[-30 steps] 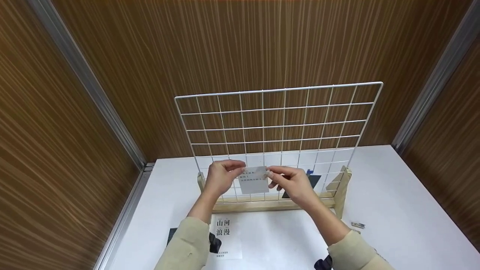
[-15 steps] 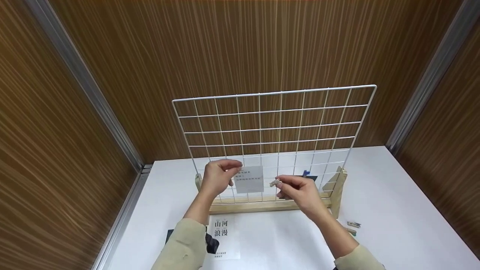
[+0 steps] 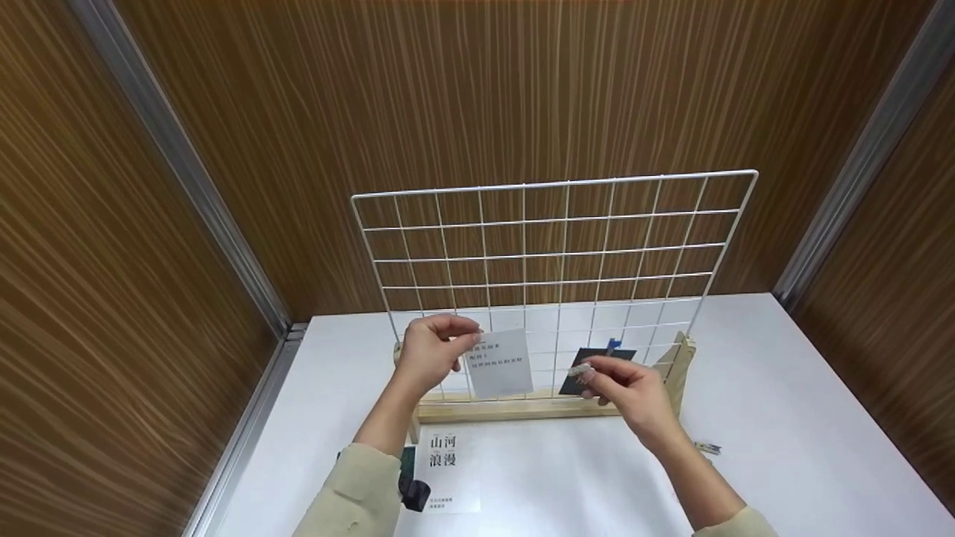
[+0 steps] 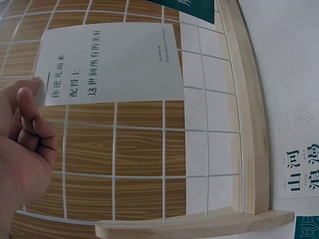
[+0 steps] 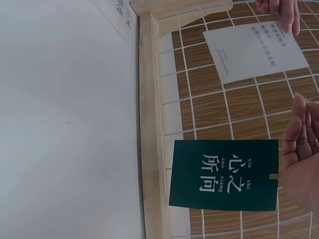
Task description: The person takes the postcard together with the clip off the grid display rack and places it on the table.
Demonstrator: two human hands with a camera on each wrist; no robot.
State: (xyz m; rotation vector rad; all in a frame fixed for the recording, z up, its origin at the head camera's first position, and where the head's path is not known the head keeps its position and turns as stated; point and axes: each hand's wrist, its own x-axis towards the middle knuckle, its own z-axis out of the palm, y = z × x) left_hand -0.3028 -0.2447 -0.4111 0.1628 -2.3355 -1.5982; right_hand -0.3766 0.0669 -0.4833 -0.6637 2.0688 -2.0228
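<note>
My left hand (image 3: 434, 356) pinches a white card (image 3: 501, 367) with printed characters by its upper left corner, in front of the white wire grid (image 3: 545, 221). The left wrist view shows the same card (image 4: 114, 64) held between thumb and fingers. To the right, my right hand (image 3: 634, 391) pinches a small light clothespin (image 3: 579, 369), apart from the white card. Beside that hand a dark green card (image 5: 224, 174) hangs on the grid, with a blue clothespin (image 3: 613, 344) at its top edge in the head view.
The grid stands in a wooden base (image 3: 507, 410) on a white table (image 3: 783, 388). A white printed card (image 3: 448, 477) lies in front, with a dark green card (image 4: 306, 227) partly hidden by my left sleeve. Another clothespin (image 3: 707, 448) lies right, partly behind my right forearm.
My right hand has left the white card's upper right corner and moved right with the clothespin, in front of the green card. My left hand still holds the white card, now slightly tilted.
</note>
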